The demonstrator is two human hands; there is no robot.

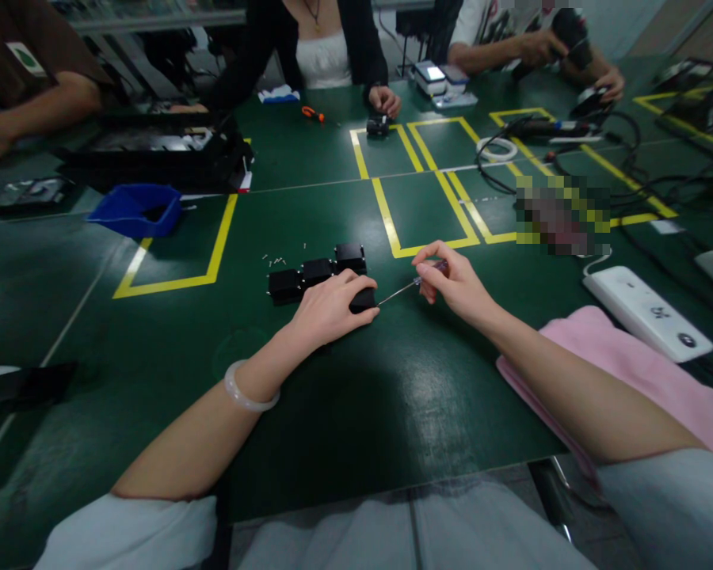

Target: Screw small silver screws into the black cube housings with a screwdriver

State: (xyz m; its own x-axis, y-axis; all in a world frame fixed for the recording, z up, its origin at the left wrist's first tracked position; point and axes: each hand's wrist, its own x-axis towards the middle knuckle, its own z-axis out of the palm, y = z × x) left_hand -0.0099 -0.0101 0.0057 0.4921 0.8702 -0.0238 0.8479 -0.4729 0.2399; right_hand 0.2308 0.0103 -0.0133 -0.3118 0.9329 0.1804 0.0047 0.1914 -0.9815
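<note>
A smooth, faintly glossy green table (345, 427) spreads across the room, marked with straight yellow tape (223, 241), three people (362, 47) at its far side; its surface stretches from the hands to the near edge. A rumpled pink cloth (588, 336) lies beneath the right forearm (594, 400), beside a rounded white power strip (647, 309). The left hand (333, 309) has a narrow grip around a boxy black block (364, 301), near three similar blocks (316, 271); the right hand's (455, 285) grip holds a slim screwdriver (399, 293), tip at that block's right side. Tiny screws (277, 261) lie beyond.
</note>
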